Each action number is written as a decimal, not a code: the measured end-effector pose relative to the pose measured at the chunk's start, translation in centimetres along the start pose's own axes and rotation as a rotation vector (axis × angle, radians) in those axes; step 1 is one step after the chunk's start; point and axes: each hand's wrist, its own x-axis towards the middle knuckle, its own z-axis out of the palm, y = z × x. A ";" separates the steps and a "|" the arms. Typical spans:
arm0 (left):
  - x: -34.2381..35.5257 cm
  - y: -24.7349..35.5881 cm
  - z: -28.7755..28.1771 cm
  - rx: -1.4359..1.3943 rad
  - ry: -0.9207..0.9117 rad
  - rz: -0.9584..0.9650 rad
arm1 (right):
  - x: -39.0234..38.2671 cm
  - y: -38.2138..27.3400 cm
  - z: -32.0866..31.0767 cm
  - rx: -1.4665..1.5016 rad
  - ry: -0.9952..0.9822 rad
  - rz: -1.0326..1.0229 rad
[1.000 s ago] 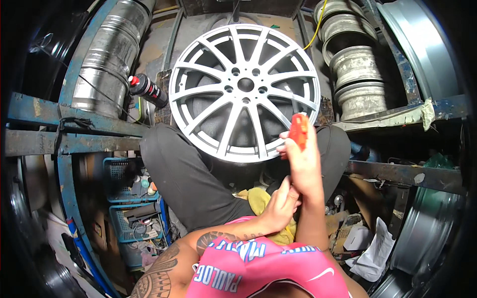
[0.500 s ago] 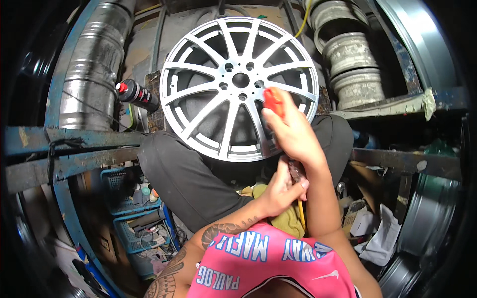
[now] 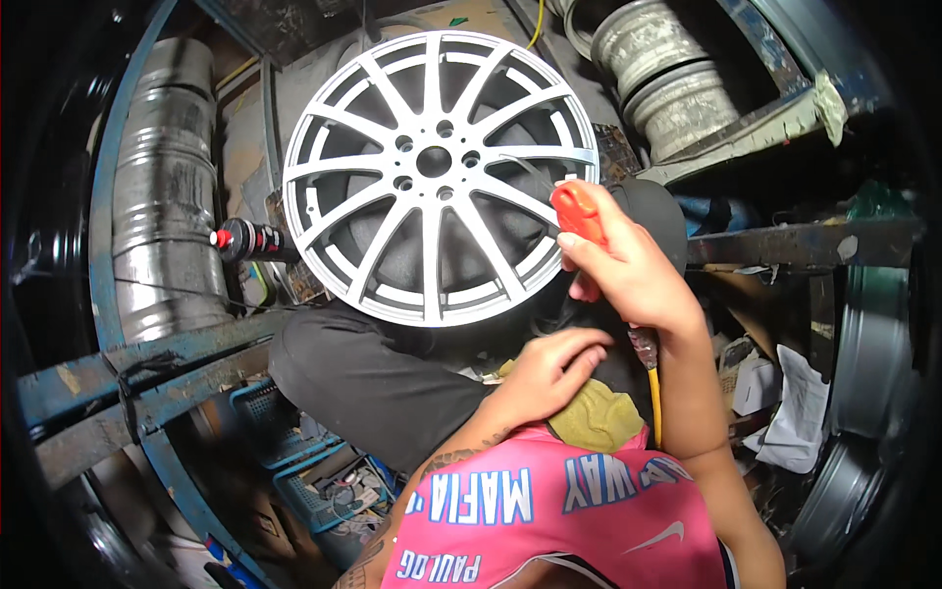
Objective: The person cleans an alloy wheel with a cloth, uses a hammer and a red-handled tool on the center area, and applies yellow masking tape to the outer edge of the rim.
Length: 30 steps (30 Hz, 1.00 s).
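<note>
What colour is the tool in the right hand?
The tool is orange-red, best seen in the head view.

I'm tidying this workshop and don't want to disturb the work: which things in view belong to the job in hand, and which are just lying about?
Seemingly in the job:
- red tool, held in the right hand
- yellow hose below that hand
- silver spoked wheel

Apparently lying about:
- dark bottle with a red cap
- blue baskets
- worn rims

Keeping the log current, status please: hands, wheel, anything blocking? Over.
Right hand gripping red tool; left hand empty. Silver wheel facing up. Tool overlaps its right edge in view; nothing else blocking.
</note>
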 end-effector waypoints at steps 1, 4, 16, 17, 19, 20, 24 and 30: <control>0.3 0.1 -0.7 0.053 0.060 -0.026 | -0.4 0.7 -0.6 0.267 -0.023 -0.009; 1.3 -0.4 -3.0 0.216 0.315 -0.084 | -0.4 3.8 -1.7 0.634 -0.158 -0.071; 4.1 4.5 -15.6 0.946 0.111 -0.330 | 0.2 5.0 -2.9 0.383 -0.311 -0.286; 5.2 5.0 -16.4 0.991 0.078 -0.324 | 0.2 5.2 -3.2 0.391 -0.329 -0.296; 6.8 3.7 -19.3 0.974 0.040 -0.356 | 0.4 5.3 -3.5 0.380 -0.333 -0.310; 7.3 2.9 -20.8 0.941 0.025 -0.347 | 0.5 5.3 -3.6 0.338 -0.343 -0.303; 8.6 0.6 -25.1 1.022 -0.022 -0.197 | 0.6 5.0 -2.7 0.585 -0.291 -0.323; 11.9 -1.1 -25.4 1.234 -0.215 -0.409 | -5.1 3.7 -8.2 0.961 0.281 -0.390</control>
